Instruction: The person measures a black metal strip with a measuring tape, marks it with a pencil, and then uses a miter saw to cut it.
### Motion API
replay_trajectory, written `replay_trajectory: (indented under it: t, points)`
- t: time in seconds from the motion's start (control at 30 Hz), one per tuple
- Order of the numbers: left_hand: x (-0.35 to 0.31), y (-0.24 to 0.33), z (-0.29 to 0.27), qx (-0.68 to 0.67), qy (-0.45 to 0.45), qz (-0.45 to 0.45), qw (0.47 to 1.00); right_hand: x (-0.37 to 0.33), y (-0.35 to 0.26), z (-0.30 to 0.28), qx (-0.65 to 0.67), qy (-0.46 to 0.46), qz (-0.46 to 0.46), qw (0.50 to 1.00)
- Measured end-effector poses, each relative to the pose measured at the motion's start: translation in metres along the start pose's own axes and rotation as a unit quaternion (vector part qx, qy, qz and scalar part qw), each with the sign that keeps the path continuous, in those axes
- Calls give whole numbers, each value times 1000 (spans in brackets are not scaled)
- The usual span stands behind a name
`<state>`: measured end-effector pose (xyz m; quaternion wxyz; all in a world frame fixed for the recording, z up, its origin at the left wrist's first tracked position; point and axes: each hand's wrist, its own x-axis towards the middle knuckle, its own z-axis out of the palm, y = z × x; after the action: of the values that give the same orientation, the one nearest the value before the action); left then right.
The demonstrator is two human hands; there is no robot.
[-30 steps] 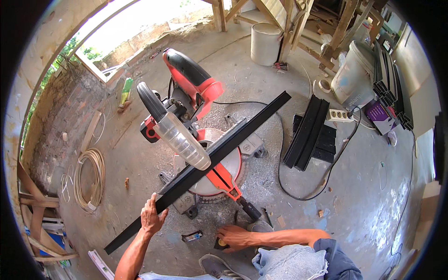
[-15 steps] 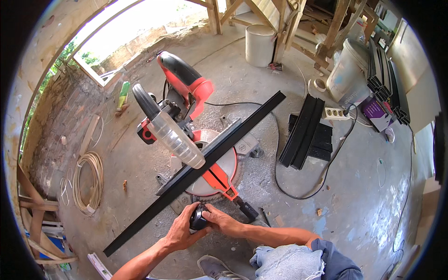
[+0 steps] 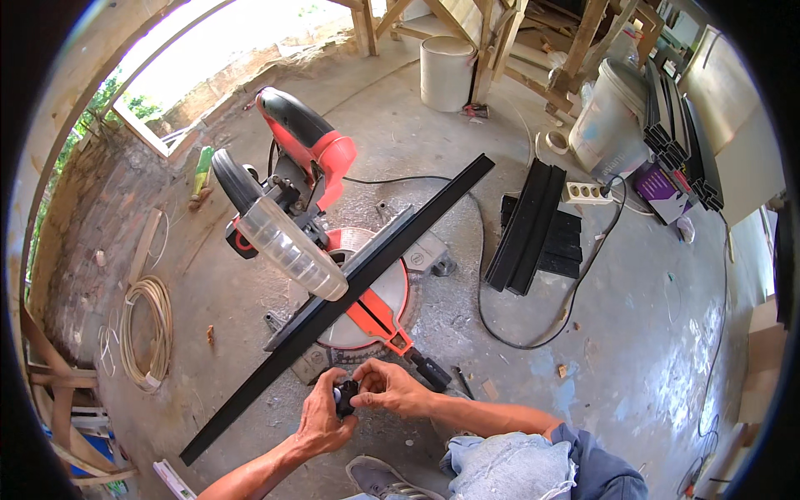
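My left hand is closed around a small, rounded black tape measure. From the other side, my right hand has curled fingers, with thumb and fingertips at its edge; the exact grip is partly hidden. Just beyond both hands stands a red and black mitre saw on the floor, its head raised and its clear ribbed blade guard facing me. Across the saw's base lies a long black profile, running from the near left to the far right, touched by neither hand.
Right of the saw are stacked short black profiles, a white power strip and a looping black cable. Buckets and more profiles stand farther back. A coiled beige cable lies left. Dust covers the floor around the saw.
My right hand has shifted off the top of the tape measure to its right edge, fingers curling. The tape measure has turned in my left hand. The whole view has moved slightly.
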<state>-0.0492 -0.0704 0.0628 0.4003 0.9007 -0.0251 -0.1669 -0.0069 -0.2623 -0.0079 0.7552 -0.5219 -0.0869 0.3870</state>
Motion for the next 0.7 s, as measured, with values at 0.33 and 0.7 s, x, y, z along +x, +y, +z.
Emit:
replay_trajectory:
  t: [0.33,0.7]
  points:
    - [1,-76,-41,169,117,7,979,17,-66,-149,-58,256,-158,952]
    - [23,-95,-36,153,144,5,978,66,-55,-206,74,468,-261,841]
